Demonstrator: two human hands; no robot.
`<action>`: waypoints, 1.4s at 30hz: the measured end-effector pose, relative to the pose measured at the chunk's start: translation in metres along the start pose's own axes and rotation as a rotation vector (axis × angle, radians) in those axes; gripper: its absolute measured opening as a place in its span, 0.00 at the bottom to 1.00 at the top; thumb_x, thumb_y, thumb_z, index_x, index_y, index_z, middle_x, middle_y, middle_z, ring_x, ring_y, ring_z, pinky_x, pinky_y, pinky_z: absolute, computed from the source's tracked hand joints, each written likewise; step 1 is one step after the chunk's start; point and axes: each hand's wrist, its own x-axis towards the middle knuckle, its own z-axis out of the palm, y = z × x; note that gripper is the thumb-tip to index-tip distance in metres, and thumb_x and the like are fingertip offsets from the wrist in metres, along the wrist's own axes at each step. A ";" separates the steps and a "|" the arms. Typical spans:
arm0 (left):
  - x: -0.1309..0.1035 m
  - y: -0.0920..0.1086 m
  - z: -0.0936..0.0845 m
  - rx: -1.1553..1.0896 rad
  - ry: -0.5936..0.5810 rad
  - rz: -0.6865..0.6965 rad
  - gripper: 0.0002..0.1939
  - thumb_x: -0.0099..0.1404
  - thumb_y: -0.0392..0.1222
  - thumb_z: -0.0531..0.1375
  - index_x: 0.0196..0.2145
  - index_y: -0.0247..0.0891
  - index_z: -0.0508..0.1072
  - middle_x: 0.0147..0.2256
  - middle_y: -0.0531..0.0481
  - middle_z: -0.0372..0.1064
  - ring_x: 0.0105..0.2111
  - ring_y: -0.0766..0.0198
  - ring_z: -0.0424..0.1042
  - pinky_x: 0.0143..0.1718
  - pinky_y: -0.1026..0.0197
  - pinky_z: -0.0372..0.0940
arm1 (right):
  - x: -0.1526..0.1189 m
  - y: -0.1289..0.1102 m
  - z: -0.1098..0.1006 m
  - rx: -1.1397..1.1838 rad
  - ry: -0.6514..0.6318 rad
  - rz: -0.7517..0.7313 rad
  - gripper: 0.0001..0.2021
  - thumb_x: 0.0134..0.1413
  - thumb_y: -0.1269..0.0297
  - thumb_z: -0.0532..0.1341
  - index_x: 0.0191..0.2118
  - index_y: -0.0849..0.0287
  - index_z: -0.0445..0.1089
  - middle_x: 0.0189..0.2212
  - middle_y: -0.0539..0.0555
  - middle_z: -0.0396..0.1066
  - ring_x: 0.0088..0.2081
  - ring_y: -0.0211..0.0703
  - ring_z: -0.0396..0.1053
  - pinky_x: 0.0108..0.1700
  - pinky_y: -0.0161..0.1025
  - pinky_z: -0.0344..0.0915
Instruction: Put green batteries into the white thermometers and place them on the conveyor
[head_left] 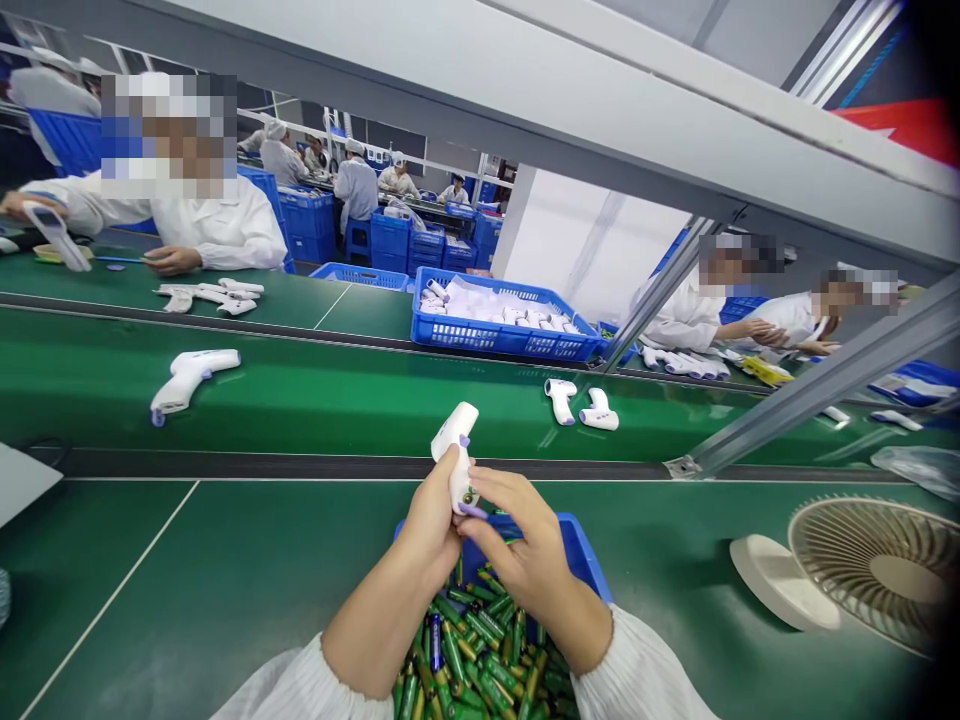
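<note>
My left hand (pixel 429 525) is wrapped around the handle of a white infrared thermometer (pixel 455 428), its head tilted up and away from me. At the handle's lower end a purple battery cover (pixel 472 511) stands open, and a battery end (pixel 469 496) shows inside. My right hand (pixel 534 545) grips this lower end, fingers on the handle's side and thumb by the cover. Beneath both hands a blue bin (pixel 589 560) holds many loose green and gold batteries (pixel 487 640); my forearms hide part of it.
A green conveyor (pixel 360 390) runs across ahead, carrying a thermometer (pixel 191 382) at left and two thermometers (pixel 561 400) at right. Beyond it stands a blue basket (pixel 510 345) of thermometers. A fan (pixel 877 570) stands at right, beside a metal post (pixel 787 390). Co-workers sit opposite.
</note>
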 end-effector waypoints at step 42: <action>0.053 0.163 -0.075 0.320 0.505 0.679 0.08 0.69 0.39 0.51 0.30 0.37 0.59 0.26 0.53 0.62 0.22 0.68 0.63 0.23 0.67 0.56 | -0.018 -0.009 0.022 -0.427 -0.896 -0.087 0.04 0.64 0.67 0.57 0.41 0.54 0.69 0.36 0.49 0.69 0.35 0.41 0.67 0.30 0.36 0.57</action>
